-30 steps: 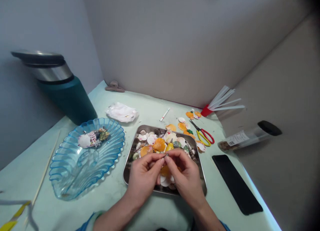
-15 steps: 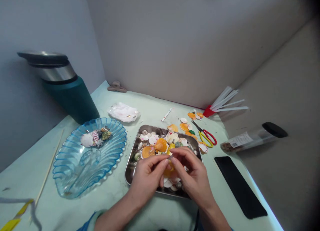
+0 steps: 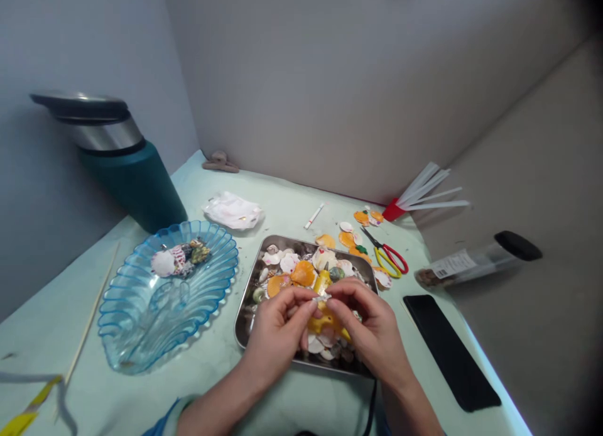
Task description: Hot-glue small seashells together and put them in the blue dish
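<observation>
My left hand (image 3: pixel 277 331) and my right hand (image 3: pixel 372 329) meet above a metal tray (image 3: pixel 245 316) filled with several orange, white and green shells. Their fingertips pinch a tiny pale object (image 3: pixel 321 298) between them; I cannot make out what it is. A yellow object (image 3: pixel 325 321) shows just under my fingers, and whether my right hand holds it I cannot tell. To the left stands a blue shell-shaped glass dish (image 3: pixel 164 294) with a few shells (image 3: pixel 179 260) at its far end.
A teal bottle with a steel lid (image 3: pixel 113 159) stands far left. Scissors (image 3: pixel 387 257), loose shells (image 3: pixel 351 235), white sticks in a red holder (image 3: pixel 424 194), a clear tube (image 3: pixel 471 260) and a black phone (image 3: pixel 450 351) lie right. A white wrapper (image 3: pixel 232 211) and a wooden skewer (image 3: pixel 92 313) are left.
Both hands have shifted slightly right and nearer over the tray, still pinched together. The yellow object now shows below the fingers.
</observation>
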{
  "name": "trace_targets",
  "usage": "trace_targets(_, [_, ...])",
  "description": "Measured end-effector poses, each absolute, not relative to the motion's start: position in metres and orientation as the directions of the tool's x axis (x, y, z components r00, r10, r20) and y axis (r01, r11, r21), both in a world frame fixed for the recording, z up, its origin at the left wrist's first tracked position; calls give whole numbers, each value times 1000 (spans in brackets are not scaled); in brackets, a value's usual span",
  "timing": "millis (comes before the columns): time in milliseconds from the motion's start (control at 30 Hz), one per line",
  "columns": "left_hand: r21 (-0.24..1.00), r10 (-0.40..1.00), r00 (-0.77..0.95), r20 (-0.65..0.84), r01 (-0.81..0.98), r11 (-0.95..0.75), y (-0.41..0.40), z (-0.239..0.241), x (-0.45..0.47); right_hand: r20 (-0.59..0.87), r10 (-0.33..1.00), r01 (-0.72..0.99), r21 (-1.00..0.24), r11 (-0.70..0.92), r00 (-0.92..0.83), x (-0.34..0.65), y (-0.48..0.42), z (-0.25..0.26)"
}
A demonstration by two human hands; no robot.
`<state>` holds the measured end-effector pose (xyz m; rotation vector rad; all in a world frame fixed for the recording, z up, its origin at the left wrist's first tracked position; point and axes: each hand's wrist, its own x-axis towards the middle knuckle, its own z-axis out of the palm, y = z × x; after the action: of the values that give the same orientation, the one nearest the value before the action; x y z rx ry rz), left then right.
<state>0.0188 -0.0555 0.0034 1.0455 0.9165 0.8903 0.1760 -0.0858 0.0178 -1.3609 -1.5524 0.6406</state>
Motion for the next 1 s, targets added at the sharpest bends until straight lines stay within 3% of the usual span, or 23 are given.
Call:
trace_targets(567, [963, 940, 286, -186, -136, 231, -54, 7, 17, 361, 933, 530, -792, 304, 4, 177, -86, 22])
trace_targets(1000, [934, 913, 346, -214, -200, 295, -53, 9, 16, 332, 943, 462, -837, 295, 0, 176, -87, 21])
